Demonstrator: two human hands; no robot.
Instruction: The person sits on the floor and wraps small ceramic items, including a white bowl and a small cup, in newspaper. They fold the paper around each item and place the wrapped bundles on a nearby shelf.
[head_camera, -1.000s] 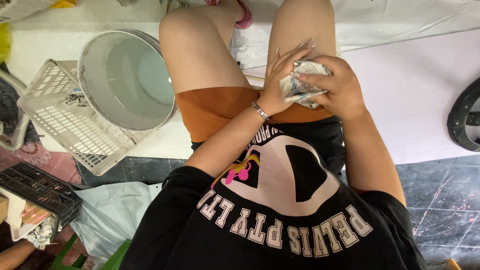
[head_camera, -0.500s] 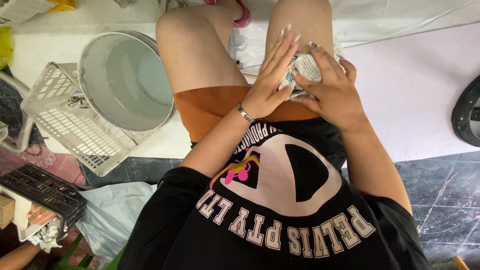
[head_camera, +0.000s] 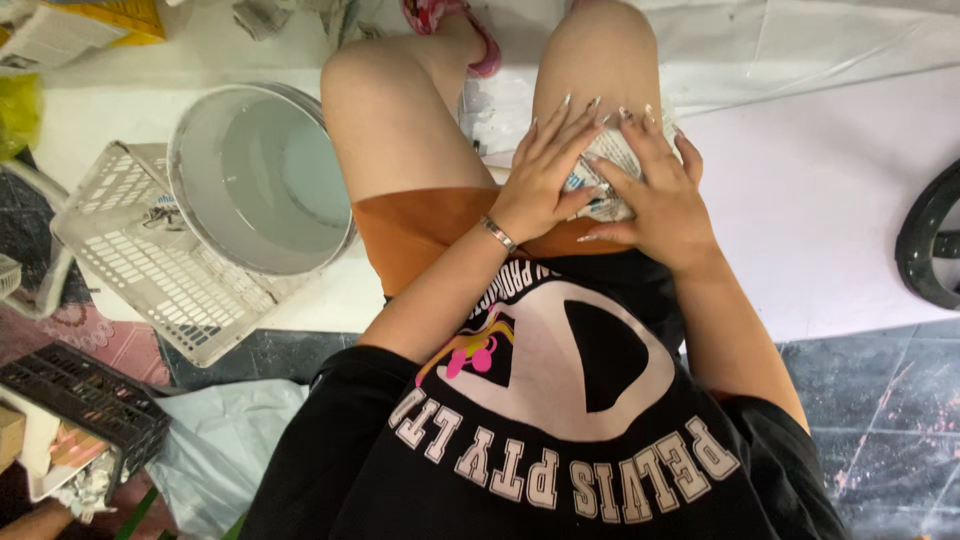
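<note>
In the head view, the person sits looking down at their own lap, in a black printed shirt and orange-brown shorts. Both hands rest on the right thigh, pressed around a wad of crumpled newspaper (head_camera: 605, 175) that lies on the leg just above the hem of the shorts. The left hand (head_camera: 545, 175) lies over the left part of the wad, fingers spread and flat, long pale nails pointing far; a thin bracelet (head_camera: 497, 234) circles its wrist. The right hand (head_camera: 655, 195) covers the right part, fingers curled over the paper so that it is cupped between the two palms. Neither hand is clenched; both press and hold the paper against the thigh.

To the left of the knees, on the white sheet (head_camera: 830, 200) covering the floor, stands an empty grey bucket (head_camera: 260, 180), leaning against a white plastic basket (head_camera: 130, 250) that lies tilted beside it. A black crate (head_camera: 80, 400) sits at the near left. A pink sandal (head_camera: 450, 25) shows at the far edge, by the left foot. Dark tiles (head_camera: 880, 420) show at the near right.
</note>
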